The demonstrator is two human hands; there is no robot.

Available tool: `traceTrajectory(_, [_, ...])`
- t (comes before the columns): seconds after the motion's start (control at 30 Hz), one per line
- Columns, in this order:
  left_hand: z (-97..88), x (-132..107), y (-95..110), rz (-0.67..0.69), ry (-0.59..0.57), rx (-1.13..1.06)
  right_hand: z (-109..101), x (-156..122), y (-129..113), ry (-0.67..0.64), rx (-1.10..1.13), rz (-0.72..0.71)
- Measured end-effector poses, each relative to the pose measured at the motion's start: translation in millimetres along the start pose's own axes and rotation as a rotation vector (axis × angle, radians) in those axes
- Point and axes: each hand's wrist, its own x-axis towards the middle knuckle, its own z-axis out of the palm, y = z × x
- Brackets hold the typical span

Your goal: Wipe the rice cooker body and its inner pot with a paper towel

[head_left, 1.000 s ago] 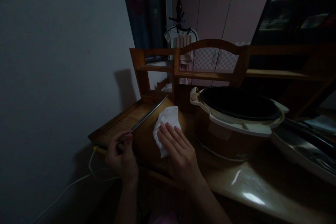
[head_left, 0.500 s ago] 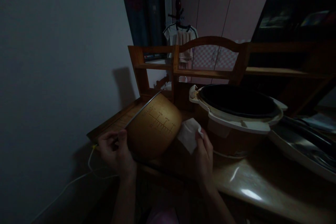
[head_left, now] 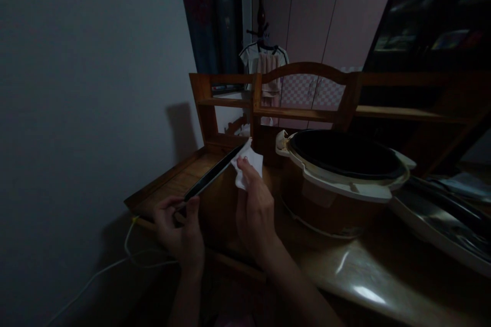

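My left hand [head_left: 180, 227] pinches the near rim of a golden-brown inner pot [head_left: 220, 196] that is tilted on its side, its metal rim running up to the right. My right hand [head_left: 255, 212] is closed on a white paper tissue [head_left: 247, 166] and presses it against the pot's upper rim. The rice cooker body [head_left: 337, 184], brown with a cream rim and a dark open cavity, stands just right of my right hand. The room is dim.
A wooden shelf rack [head_left: 307, 107] stands behind the cooker on the glossy table [head_left: 368, 276]. The cooker's open lid [head_left: 441, 219] lies at right. A white cord [head_left: 115, 260] hangs at left beside the grey wall. Clothes hang in the background.
The right hand lifted off the pot's side, drew back toward the cooker with the tissue, then came up to the pot's rim. The pot tilted in my left hand.
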Motion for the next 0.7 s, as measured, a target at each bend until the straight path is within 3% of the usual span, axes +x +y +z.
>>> traceTrajectory(0.2, [-0.5, -7, 3, 0.053, -0.013, 0.007, -3, -12, -3, 0.021, -0.043, -0.012])
traceTrajectory(0.4, [-5.4, -11, -1, 0.102, -0.078, 0.189, -6, -15, -2, 0.019, -0.046, -0.020])
traceTrajectory(0.7, [-1.9, -11, 3, 0.140, -0.130, 0.204, -4, -24, -9, 0.005, -0.062, -0.073])
